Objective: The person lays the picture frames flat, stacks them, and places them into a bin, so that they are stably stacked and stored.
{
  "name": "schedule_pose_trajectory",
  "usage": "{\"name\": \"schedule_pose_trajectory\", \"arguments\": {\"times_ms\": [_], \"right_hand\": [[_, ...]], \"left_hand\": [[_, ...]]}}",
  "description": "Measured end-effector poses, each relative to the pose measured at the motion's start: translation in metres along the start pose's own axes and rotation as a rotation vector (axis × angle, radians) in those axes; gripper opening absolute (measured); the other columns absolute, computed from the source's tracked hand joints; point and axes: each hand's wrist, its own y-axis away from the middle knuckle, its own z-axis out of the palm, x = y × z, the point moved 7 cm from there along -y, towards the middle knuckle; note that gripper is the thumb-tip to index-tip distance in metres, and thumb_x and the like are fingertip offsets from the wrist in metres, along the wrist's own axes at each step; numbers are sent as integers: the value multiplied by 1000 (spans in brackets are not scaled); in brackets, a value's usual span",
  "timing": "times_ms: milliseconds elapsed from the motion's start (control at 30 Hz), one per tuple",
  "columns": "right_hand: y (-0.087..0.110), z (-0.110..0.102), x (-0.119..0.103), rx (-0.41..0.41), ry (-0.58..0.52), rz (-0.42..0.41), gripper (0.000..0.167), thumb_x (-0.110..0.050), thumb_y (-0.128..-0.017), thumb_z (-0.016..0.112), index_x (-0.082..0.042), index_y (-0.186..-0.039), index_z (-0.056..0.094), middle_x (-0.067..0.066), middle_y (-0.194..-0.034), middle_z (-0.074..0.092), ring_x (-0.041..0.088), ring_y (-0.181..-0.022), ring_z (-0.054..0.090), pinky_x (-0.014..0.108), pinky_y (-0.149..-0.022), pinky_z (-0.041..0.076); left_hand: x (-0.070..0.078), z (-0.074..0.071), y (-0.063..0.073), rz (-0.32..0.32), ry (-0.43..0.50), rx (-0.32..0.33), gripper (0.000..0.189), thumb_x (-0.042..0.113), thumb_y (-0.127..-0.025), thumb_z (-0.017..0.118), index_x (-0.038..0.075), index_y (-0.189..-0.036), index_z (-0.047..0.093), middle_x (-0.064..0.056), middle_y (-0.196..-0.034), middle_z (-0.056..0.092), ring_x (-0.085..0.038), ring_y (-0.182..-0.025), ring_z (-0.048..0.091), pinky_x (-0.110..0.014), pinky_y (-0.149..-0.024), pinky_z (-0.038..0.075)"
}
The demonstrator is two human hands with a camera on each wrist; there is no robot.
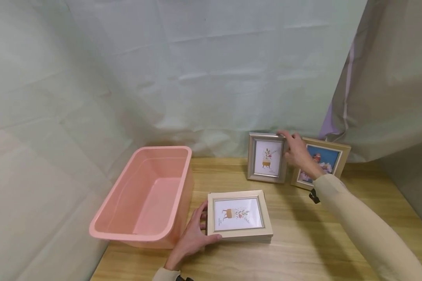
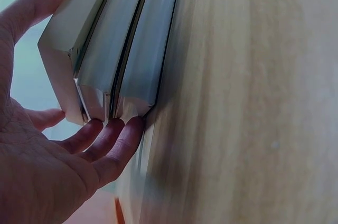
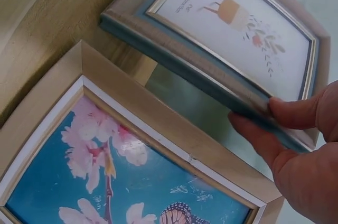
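My right hand (image 1: 298, 152) pinches the upper right corner of a silver picture frame (image 1: 250, 158) with a potted-plant print, which stands upright at the back. The right wrist view shows thumb and finger on either side of this frame's edge (image 3: 174, 57). Beside it a gold picture frame (image 1: 344, 156) with a blossom and butterfly picture leans upright, partly behind my wrist. My left hand (image 1: 194, 236) holds the corner of a stack of picture frames (image 1: 239, 233) lying flat. In the left wrist view its fingertips touch the stacked frames' ends (image 2: 95, 102), with the thumb at the top one.
A pink plastic tub (image 1: 188, 187) stands on the wooden table (image 1: 218, 171) left of the stack. Pale cloth (image 1: 214, 78) hangs behind the table and on the left. A grey-brown curtain (image 1: 390, 89) hangs at the right.
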Motion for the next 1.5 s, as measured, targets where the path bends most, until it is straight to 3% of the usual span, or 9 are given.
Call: {"name": "schedule_pose_trajectory", "arguments": {"times_ms": [200, 433, 633, 767, 900, 1067, 1267, 1400, 1500], "right_hand": [[8, -4, -1, 54, -20, -31, 72, 13, -92, 57, -11, -159, 49, 39, -145, 48, 42, -99, 57, 52, -81, 50], [26, -18, -6, 204, -124, 2, 68, 7, -90, 71, -8, -154, 57, 37, -151, 53, 54, -114, 66, 60, -93, 56], [45, -28, -15, 275, -304, 49, 73, 7, -90, 75, -6, -159, 53, 35, -149, 54, 58, -108, 75, 20, -73, 63], [61, -32, -19, 300, -448, 103, 75, 5, -93, 76, -10, -162, 51, 29, -154, 50, 31, -95, 82, 10, -68, 58], [77, -34, -21, 326, -582, 163, 76, 3, -94, 77, -14, -163, 50, 14, -133, 52, -7, -81, 72, 16, -69, 62], [100, -27, -22, 353, -844, 273, 78, 9, -94, 75, -14, -164, 48, 0, -122, 49, -2, -82, 76, 24, -74, 67], [136, -6, -28, 368, -1123, 405, 78, 13, -98, 67, -12, -167, 41, 4, -131, 46, 10, -89, 77, 29, -80, 68], [159, 8, -36, 354, -1229, 457, 75, 11, -100, 66, -15, -165, 40, 5, -127, 53, 11, -93, 79, 32, -82, 69], [177, 19, -40, 327, -1301, 494, 70, 10, -101, 66, -20, -159, 42, 1, -122, 60, 11, -93, 80, 32, -82, 69]], "left_hand": [[-2, 1, -3, -2, 11, -9, 124, 20, -76, 99, 15, -174, 22, -27, -151, 50, -30, -115, 67, -30, -91, 57], [-5, 0, -4, -6, 14, -11, 123, 19, -77, 98, 15, -174, 22, -27, -151, 50, -29, -113, 68, -27, -89, 58], [-2, -1, -5, -2, 0, -7, 123, 18, -77, 98, 12, -174, 22, -27, -151, 49, -30, -114, 68, -27, -91, 58], [2, -3, -4, -3, -29, 12, 121, 19, -76, 98, 10, -173, 25, -26, -151, 50, -32, -115, 69, -35, -94, 60], [10, -6, 0, 12, -63, 70, 118, 23, -76, 97, 9, -171, 28, -26, -154, 49, -39, -122, 67, -54, -102, 60], [31, -10, 3, 104, -48, 193, 116, 25, -79, 94, 6, -171, 25, -30, -159, 41, -52, -134, 57, -70, -110, 52], [56, -6, 3, 231, 146, 199, 97, 14, -86, 86, 2, -168, 34, -26, -162, 45, -42, -136, 58, -44, -113, 56], [69, 5, -3, 275, 445, 36, 87, 10, -99, 72, -11, -168, 23, -35, -163, 38, -22, -138, 59, -24, -110, 55], [75, 17, -7, 247, 692, -128, 80, 20, -109, 54, -16, -167, 10, -25, -161, 44, -11, -136, 58, -25, -113, 54]]}}
